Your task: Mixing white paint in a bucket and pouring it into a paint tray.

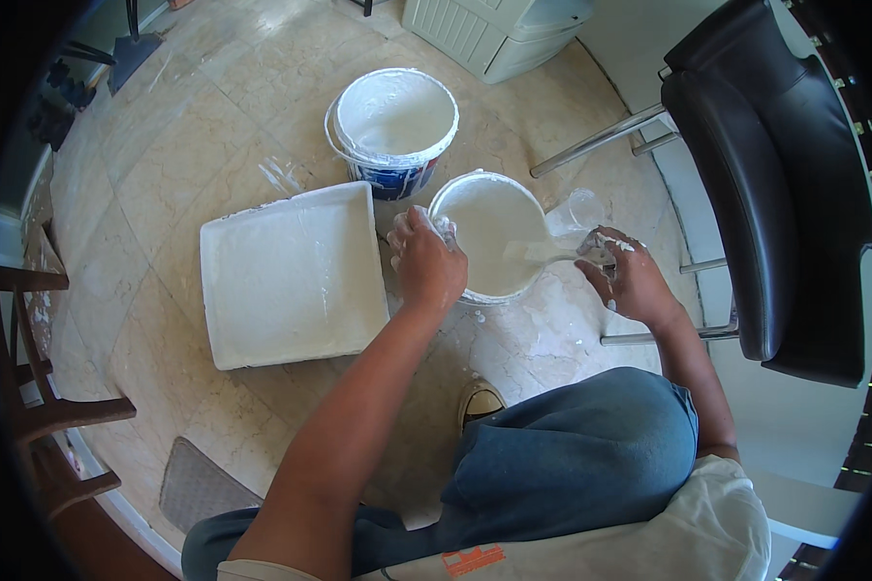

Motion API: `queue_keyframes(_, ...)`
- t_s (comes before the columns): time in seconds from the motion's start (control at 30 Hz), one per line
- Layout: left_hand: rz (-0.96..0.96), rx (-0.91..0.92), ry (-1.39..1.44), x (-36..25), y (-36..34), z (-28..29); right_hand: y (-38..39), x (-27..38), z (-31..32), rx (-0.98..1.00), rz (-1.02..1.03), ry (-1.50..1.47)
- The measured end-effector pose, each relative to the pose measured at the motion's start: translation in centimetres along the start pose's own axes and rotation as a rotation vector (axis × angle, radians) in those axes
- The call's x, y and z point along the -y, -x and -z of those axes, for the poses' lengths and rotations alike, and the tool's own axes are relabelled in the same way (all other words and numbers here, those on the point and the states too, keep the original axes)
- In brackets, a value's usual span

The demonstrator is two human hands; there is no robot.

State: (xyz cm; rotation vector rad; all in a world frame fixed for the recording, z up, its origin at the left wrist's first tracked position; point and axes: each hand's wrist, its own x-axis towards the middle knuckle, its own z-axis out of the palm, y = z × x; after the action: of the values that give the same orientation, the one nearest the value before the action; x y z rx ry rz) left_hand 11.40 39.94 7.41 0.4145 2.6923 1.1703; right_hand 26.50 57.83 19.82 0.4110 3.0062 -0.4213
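1. Gripping the white bucket (495,300) at its left rim with the curled left hand (428,259).
2. Closed around a pale tool (552,259) with the right hand (632,278), angled over the right rim into the bucket.
3. Hemmed in by the tray (291,358) just beside the left hand; open across white-spotted floor (543,334) toward the knee (635,421).
4. Bounded rightward by chair legs (601,139).
5. Having the bucket between both hands.

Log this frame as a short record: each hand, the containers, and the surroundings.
Left hand: at the near bucket's left rim, smeared white
Right hand: holding a white-coated tool, its head inside that bucket's rim
Tray: white, left of the near bucket
Blue-sided bucket: beyond the near bucket, white-coated inside
Floor: tiled, white splatters
Right side: black chair, metal legs
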Motion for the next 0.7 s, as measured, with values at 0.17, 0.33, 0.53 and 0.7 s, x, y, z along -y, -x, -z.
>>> queue_keyframes(0.17, 0.045, 0.048, -0.002, 0.3, 0.0, 0.4, -1.7, 2.5, 2.5, 0.132, -0.018, 0.13)
queue_keyframes(0.33, 0.073, 0.072, 0.016, 0.1, 0.2, 0.4, -3.5, 3.3, 4.2, 0.39, -0.039, 0.271)
queue_keyframes(0.53, 0.08, 0.067, 0.014, 0.0, 0.3, 0.4, -5.3, 6.0, 5.2, 0.413, 0.009, 0.411)
queue_keyframes(0.7, 0.095, 0.085, 0.022, 0.1, 0.2, 0.3, -6.7, 7.3, 5.3, 0.501, -0.025, 0.464)
